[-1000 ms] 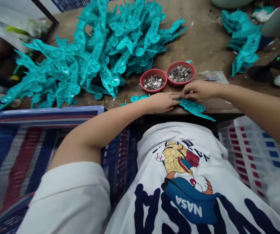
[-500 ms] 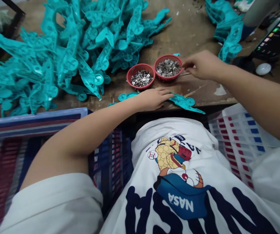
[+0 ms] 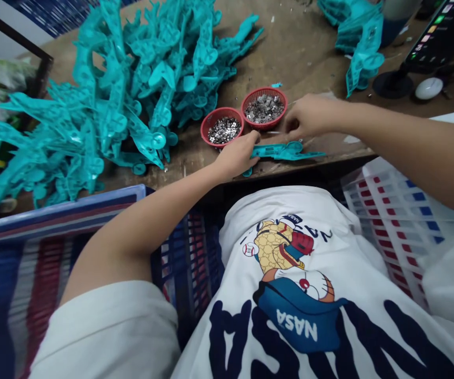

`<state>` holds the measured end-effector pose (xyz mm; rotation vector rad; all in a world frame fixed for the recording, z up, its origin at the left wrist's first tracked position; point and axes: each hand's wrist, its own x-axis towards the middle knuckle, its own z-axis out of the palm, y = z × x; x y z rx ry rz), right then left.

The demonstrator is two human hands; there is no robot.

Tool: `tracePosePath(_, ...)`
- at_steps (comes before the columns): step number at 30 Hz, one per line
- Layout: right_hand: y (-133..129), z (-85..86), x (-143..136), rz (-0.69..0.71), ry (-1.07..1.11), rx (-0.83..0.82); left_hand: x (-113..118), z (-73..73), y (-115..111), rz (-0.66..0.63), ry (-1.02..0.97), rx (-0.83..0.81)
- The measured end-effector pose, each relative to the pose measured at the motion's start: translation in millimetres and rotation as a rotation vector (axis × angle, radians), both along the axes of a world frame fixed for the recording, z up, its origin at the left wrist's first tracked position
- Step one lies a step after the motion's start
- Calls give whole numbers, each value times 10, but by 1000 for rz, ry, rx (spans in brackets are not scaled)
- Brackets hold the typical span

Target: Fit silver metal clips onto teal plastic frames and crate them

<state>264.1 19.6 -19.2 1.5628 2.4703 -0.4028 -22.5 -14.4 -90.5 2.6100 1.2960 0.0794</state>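
My left hand is closed on the left end of a long teal plastic part lying flat near the table's front edge. Its fingers hide that end. My right hand hovers just above the part's right half, fingers curled. A thin metal rod points leftward from its fingertips; the rest of it is hidden in the hand. Close behind are two red baskets: the left basket holds small shiny metal pieces, and the right basket holds greyer metal pieces.
A tall heap of teal parts covers the left of the wooden table. More teal parts lie at the back right beside a phone on a stand. A striped crate and a white basket flank my lap.
My left hand has closed on the teal part, which now lies straighter. My right hand has come left and nearer from beside the right basket, the thin rod moving with it.
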Motion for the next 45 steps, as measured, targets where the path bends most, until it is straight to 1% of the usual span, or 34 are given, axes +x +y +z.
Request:
tracePosePath(1,-33,-37,-51,49,46,-6,-5,-13,-1,2,-11,1)
tracePosePath(3,-91,-133,-156,94,90,15,-13,-28,-3,-17,-8,7)
tracePosePath(6,-164,-217,-280,89,63,22,-15,-31,-15,-88,48,21)
tracePosePath(9,-233,-166,-333,117,-23,8,-4,-32,-38,-131,120,51)
tracePosePath(12,-292,-79,-352,182,-80,14,16,-48,-50,-132,182,83)
tracePosePath(14,-324,-50,-371,199,-93,13,35,-66,-45,-129,206,86)
tracePosePath(17,-358,-67,-408,197,-83,5,67,-81,-27,-128,233,84)
tracePosePath(20,-354,-147,-417,157,-59,1,89,-58,-9,-129,265,96)
tracePosePath(22,-306,-214,-381,142,-29,3,84,-32,5,-153,250,87)
tracePosePath(24,-216,-264,-306,169,-3,9,64,-22,19,-180,200,66)
tracePosePath(26,-106,-277,-209,201,32,40,32,-42,28,-173,150,65)
tracePosePath(27,-54,-269,-163,192,58,73,16,-62,31,-157,133,75)
tracePosePath(29,23,-239,-93,131,151,151,-10,-110,31,-138,109,105)
tracePosePath(31,54,-220,-68,57,287,196,-21,-150,29,-156,88,118)
tracePosePath(34,33,-257,-95,31,476,184,-12,-171,23,-180,77,98)
tracePosePath(36,5,-311,-127,40,522,172,4,-170,20,-171,88,93)
tracePosePath(40,-46,-386,-168,46,528,167,24,-171,16,-153,106,102)
tracePosePath(43,-124,-372,-193,53,510,175,25,-171,10,-156,112,102)
tracePosePath(45,-185,-340,-211,66,438,167,22,-166,1,-152,110,105)
